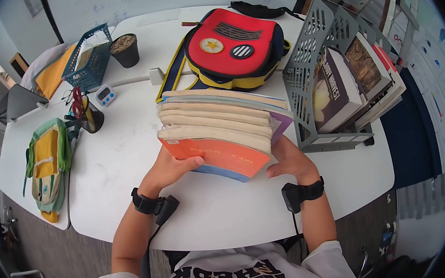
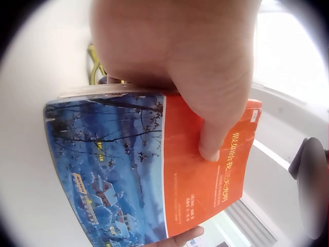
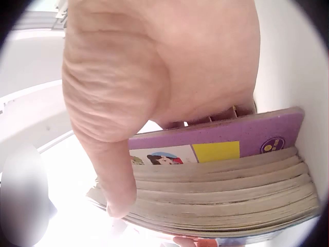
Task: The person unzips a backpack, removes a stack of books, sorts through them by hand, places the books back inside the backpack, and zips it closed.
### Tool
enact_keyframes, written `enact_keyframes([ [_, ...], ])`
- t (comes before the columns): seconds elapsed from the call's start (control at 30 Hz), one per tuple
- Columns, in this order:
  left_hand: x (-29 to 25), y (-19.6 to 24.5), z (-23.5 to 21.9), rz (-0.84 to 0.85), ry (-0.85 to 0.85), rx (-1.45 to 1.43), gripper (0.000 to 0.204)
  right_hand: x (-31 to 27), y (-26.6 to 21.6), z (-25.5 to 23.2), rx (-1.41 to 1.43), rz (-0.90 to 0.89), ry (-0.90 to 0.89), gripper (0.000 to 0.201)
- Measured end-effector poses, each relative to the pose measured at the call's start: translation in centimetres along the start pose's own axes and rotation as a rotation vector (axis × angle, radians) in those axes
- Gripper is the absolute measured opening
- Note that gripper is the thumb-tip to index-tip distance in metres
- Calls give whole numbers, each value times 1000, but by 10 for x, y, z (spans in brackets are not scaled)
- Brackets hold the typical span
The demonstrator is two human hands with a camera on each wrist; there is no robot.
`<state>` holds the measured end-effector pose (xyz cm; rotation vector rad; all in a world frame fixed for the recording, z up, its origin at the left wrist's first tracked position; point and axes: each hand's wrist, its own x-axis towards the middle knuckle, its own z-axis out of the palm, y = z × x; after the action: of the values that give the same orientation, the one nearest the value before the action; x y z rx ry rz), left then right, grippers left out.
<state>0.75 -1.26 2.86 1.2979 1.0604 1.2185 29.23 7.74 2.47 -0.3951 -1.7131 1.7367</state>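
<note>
A stack of paperback books [image 1: 215, 119] stands on edge over the white table, held between both hands. The near book has an orange and blue cover [image 2: 169, 170] with a winter scene. My left hand [image 1: 167, 173] grips the stack's left end, its thumb lying across the orange cover and its fingers hidden behind. At the other end, my right hand [image 1: 292, 163] holds the stack. In the right wrist view its thumb runs down past the page edges, while its fingers reach behind a purple-covered book [image 3: 221, 141].
A red backpack [image 1: 234, 43] lies behind the stack. To the right stands a grey file holder [image 1: 302, 76] with several books [image 1: 334, 92]. Leftward are a green pouch [image 1: 49, 165], pen cup [image 1: 92, 119], timer [image 1: 104, 95], plant pot [image 1: 125, 52] and blue basket [image 1: 85, 72].
</note>
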Motion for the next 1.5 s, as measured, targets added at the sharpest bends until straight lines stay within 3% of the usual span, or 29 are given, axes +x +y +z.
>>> enact_keyframes([
  [0.03, 1, 0, 0, 19, 28, 35, 75, 0, 0, 2, -110, 41, 21, 99],
  [0.13, -3, -12, -8, -20, 37, 103, 71, 5, -1, 12, -219, 127, 106, 96],
  [0.27, -7, -15, -14, -48, 8, 59, 71, 5, 1, 16, -160, 209, 201, 92],
  [0.33, -9, -15, -18, -69, 20, 74, 72, 3, -3, 11, -204, 175, 198, 90],
  [0.4, -10, -17, -23, -135, 1, 72, 77, 3, -6, 4, -236, 183, 71, 88],
  [0.47, -7, -21, -24, -3, -5, 54, 79, 4, 0, 8, -220, 176, 109, 87],
  [0.67, -2, -11, -30, -112, -181, 136, 72, 6, 2, 17, -76, 229, 155, 78],
  [0.73, -2, -10, -26, -100, -156, 196, 67, 7, 6, 17, -53, 247, 142, 76],
  [0.8, 1, -8, -17, -85, -17, 124, 62, 8, 17, 11, -99, 256, 120, 72],
  [0.83, 2, -5, -14, -68, 15, 222, 62, 9, 17, 12, -103, 254, 116, 72],
  [0.93, 2, 0, -5, 9, 77, 146, 66, 7, 14, 16, -89, 266, 150, 72],
  [1.0, 1, -10, -10, 31, 55, 130, 66, 7, 5, 24, 111, 241, 202, 82],
  [1.07, -2, -3, -1, -138, 106, -376, 64, 3, 1, 26, 259, 177, 121, 92],
  [1.1, -3, -7, -2, -200, 153, -493, 61, 3, -1, 27, 399, 105, 42, 101],
  [1.13, -3, -12, -5, -196, 158, -491, 61, 2, -2, 33, 399, 104, 36, 101],
  [1.2, -4, -22, -13, -301, 143, -823, 58, 1, -2, 53, 392, -65, -47, 117],
  [1.27, 0, -20, -1, -278, 165, -908, 56, 9, -2, 68, 267, -86, -105, 128],
  [1.33, 1, -13, 12, -292, 216, -877, 57, 7, 5, 87, 15, -89, 63, 140],
  [1.4, 2, -14, 26, -293, 228, -827, 59, 7, 14, 95, -32, -86, 115, 138],
  [1.47, 2, -21, 34, -248, 282, -677, 62, 9, 12, 104, 91, -102, 339, 109],
  [1.5, 1, -20, 39, -243, 285, -599, 66, 9, 9, 102, 94, -104, 340, 109],
])
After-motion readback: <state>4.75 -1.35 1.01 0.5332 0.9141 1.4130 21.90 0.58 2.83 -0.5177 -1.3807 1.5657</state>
